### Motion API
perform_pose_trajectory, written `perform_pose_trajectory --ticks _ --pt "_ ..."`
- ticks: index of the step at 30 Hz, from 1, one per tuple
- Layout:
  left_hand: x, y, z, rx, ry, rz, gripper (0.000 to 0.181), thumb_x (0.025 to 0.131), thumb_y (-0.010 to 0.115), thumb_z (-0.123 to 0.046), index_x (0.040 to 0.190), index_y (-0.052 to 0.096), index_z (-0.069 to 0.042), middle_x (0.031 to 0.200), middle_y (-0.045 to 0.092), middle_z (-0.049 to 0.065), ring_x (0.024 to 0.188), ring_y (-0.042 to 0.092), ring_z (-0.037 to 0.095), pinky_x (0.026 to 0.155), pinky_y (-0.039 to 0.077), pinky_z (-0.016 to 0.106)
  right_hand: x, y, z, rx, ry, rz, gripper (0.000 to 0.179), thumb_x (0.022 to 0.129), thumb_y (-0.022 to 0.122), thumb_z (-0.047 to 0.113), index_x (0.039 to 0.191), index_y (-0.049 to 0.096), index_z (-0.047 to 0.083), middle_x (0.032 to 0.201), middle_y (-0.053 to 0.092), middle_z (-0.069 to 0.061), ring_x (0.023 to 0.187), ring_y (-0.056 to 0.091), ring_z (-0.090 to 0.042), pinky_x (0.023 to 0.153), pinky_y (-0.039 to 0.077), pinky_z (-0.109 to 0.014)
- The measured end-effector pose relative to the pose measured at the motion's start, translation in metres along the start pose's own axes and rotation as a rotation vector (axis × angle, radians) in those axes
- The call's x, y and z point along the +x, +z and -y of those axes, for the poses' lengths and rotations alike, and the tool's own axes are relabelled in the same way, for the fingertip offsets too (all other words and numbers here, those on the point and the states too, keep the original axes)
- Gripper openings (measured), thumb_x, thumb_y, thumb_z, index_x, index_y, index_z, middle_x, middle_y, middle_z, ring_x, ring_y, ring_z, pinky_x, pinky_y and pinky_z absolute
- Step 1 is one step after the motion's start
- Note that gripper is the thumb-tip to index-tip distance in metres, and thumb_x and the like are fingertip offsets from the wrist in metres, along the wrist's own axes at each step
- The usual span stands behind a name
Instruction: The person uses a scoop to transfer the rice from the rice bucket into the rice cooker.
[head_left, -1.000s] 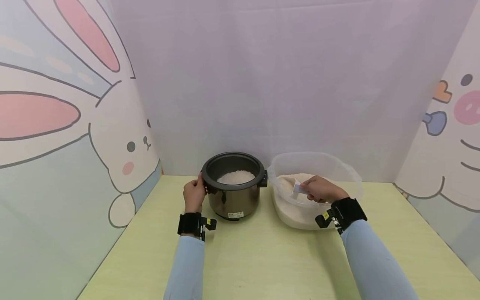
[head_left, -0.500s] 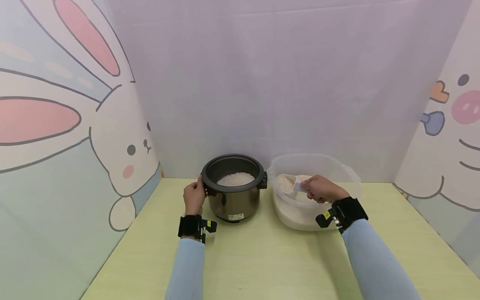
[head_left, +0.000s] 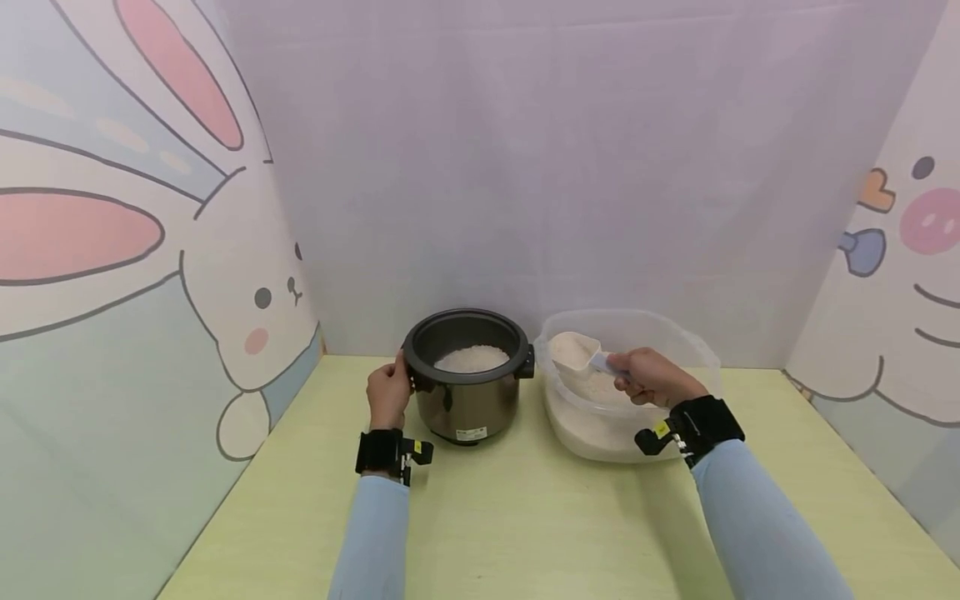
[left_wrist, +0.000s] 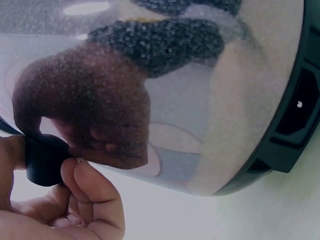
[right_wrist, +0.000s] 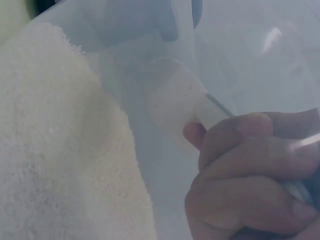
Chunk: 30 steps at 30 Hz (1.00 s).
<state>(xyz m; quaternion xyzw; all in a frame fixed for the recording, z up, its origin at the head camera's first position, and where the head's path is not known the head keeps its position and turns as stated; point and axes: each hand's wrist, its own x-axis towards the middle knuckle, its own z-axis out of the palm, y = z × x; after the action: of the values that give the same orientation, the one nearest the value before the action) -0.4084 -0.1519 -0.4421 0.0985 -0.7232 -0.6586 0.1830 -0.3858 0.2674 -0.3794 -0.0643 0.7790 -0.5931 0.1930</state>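
Note:
A dark, shiny rice cooker [head_left: 491,405] with white rice [head_left: 474,358] inside stands at the back of the table. My left hand [head_left: 387,395] grips its left side handle [left_wrist: 46,164], thumb and fingers curled round the black knob. To the cooker's right is a translucent plastic tub [head_left: 630,318] holding a bed of rice [right_wrist: 70,145]. Over that rice my right hand [head_left: 654,377] holds a white scoop [head_left: 604,363] by its handle. Rice fills the scoop, whose bowl is near the tub's left rim. Through the tub wall, the right wrist view shows curled fingers [right_wrist: 250,165].
The pale yellow-green table [head_left: 517,533] stretches in front of the cooker and tub. A lilac cloth wall [head_left: 525,167] rises just behind them. Printed cartoon panels [head_left: 112,383] flank the left and right sides. Each wrist wears a black camera strap [head_left: 705,427].
The scoop has come up out of the rice in the tub, now level and full, shifting slightly left. My right hand has turned a little; the left hand stays on the cooker handle.

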Motion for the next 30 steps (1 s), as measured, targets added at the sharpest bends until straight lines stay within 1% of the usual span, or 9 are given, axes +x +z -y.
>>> perform_pose_trajectory --ticks 3,7,14,16,19,23,26,30 --pt "0.0 -0.001 0.001 0.0 0.0 -0.004 0.049 0.107 0.054 -0.04 0.081 0.065 0.0 0.069 0.055 0.004 0.062 0.054 0.014 0.059 0.046 0.025 -0.002 -0.001 0.0 0.034 -0.031 -0.017 0.046 0.114 0.029 0.022 0.144 0.031 -0.013 0.075 0.044 -0.001 0.051 0.025 -0.008 0.051 0.025 -0.027" --pt "-0.001 -0.001 0.001 0.0 -0.002 -0.008 0.049 0.107 0.054 -0.041 0.081 0.064 -0.001 0.07 0.055 0.004 0.063 0.054 0.015 0.059 0.046 0.025 -0.004 -0.001 0.001 0.064 -0.045 -0.044 0.045 0.115 0.029 0.023 0.145 0.033 -0.011 0.075 0.043 0.0 0.052 0.025 -0.008 0.052 0.025 -0.029" --pt "-0.002 0.0 -0.002 0.004 -0.006 -0.006 0.047 0.107 0.054 -0.04 0.083 0.064 -0.002 0.071 0.055 0.005 0.07 0.057 0.023 0.061 0.047 0.026 -0.007 -0.002 0.004 0.096 -0.079 -0.107 0.045 0.115 0.029 0.023 0.143 0.032 -0.012 0.077 0.044 0.001 0.055 0.027 -0.006 0.052 0.025 -0.027" --pt "-0.002 0.001 -0.002 0.011 -0.006 -0.01 0.046 0.107 0.054 -0.039 0.081 0.064 -0.002 0.07 0.054 0.003 0.067 0.057 0.022 0.06 0.046 0.027 -0.008 -0.003 0.005 0.108 -0.088 -0.123 0.044 0.115 0.028 0.024 0.142 0.032 -0.011 0.078 0.044 0.0 0.055 0.027 -0.007 0.053 0.024 -0.028" --pt "-0.001 0.001 -0.002 0.015 -0.009 -0.011 0.046 0.107 0.055 -0.038 0.078 0.062 -0.004 0.067 0.053 0.002 0.064 0.055 0.019 0.057 0.043 0.027 -0.01 -0.004 0.007 0.115 -0.109 -0.137 0.042 0.115 0.027 0.024 0.14 0.033 -0.009 0.078 0.043 0.0 0.056 0.027 -0.008 0.056 0.021 -0.032" --pt "0.0 0.001 -0.002 0.017 -0.011 -0.016 0.047 0.107 0.055 -0.039 0.076 0.061 -0.005 0.067 0.053 0.003 0.063 0.055 0.019 0.055 0.041 0.027 -0.012 -0.002 0.012 0.11 -0.137 -0.147 0.038 0.115 0.027 0.024 0.136 0.036 -0.007 0.079 0.044 0.0 0.058 0.027 -0.008 0.06 0.02 -0.036" --pt "0.0 0.001 -0.002 0.018 -0.011 -0.023 0.047 0.107 0.055 -0.039 0.077 0.062 -0.004 0.068 0.054 0.003 0.063 0.054 0.018 0.055 0.041 0.027 -0.015 0.002 0.02 0.096 -0.149 -0.167 0.039 0.115 0.027 0.025 0.134 0.038 -0.007 0.078 0.045 0.0 0.058 0.029 -0.007 0.056 0.022 -0.032" --pt "-0.001 0.002 -0.002 0.018 -0.012 -0.028 0.047 0.107 0.055 -0.04 0.079 0.063 -0.003 0.069 0.053 0.002 0.063 0.053 0.016 0.056 0.042 0.026 -0.017 0.011 0.034 0.066 -0.137 -0.21 0.043 0.114 0.028 0.026 0.136 0.039 -0.009 0.077 0.046 0.001 0.057 0.03 -0.006 0.052 0.027 -0.025"
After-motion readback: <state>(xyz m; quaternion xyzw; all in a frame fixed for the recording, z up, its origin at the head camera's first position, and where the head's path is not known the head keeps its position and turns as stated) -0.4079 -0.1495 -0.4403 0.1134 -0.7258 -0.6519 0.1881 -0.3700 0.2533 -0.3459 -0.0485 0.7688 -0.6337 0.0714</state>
